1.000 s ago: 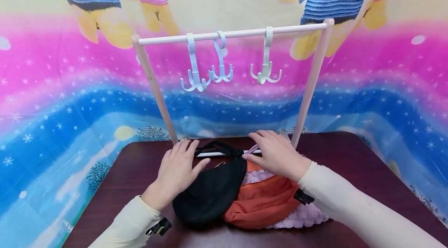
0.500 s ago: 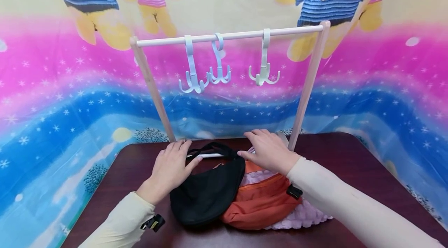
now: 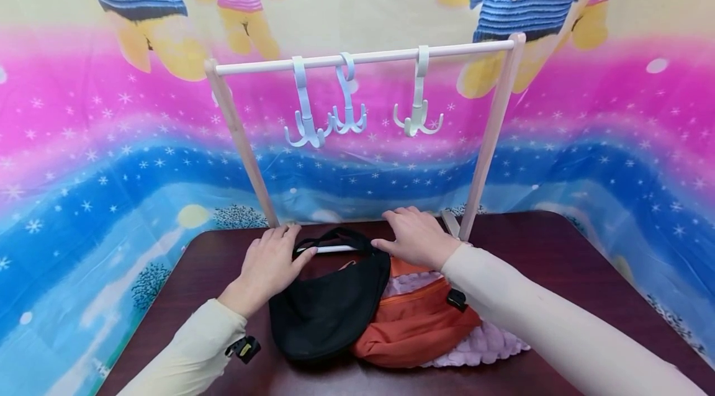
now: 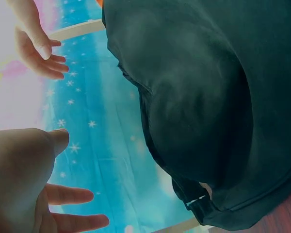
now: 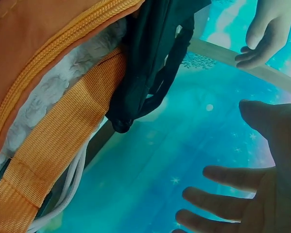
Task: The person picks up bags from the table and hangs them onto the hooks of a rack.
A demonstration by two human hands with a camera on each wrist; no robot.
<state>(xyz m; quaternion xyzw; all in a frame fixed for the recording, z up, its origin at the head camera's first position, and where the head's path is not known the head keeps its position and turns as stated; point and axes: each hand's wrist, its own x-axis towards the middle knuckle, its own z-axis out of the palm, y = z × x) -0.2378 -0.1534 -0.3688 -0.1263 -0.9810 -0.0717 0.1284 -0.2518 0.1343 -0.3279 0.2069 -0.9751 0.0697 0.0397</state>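
Observation:
A black bag (image 3: 329, 309) lies on the table, its thin strap (image 3: 349, 234) looped toward the back. It overlaps an orange-red zippered bag (image 3: 419, 331), and a lilac plush bag (image 3: 491, 343) shows from beneath. My left hand (image 3: 267, 269) hovers over the black bag's left side, fingers apart; the left wrist view shows nothing held. Above the bags' back edge is my right hand (image 3: 419, 238). In the right wrist view its fingers (image 5: 223, 201) are extended and free of the orange webbing strap (image 5: 63, 150) and pale cord handles (image 5: 68, 196).
A wooden rack (image 3: 368, 57) stands at the table's rear. From its bar hang two pale blue hooks (image 3: 305, 117) and one off-white hook (image 3: 418, 113). The dark red tabletop (image 3: 195, 284) has rounded back corners; a printed cloth (image 3: 112, 154) surrounds it.
Both hands have drifted slightly left, the right one more, off the lilac handles at its fingers. The head view has shifted a little; the bags stay in place.

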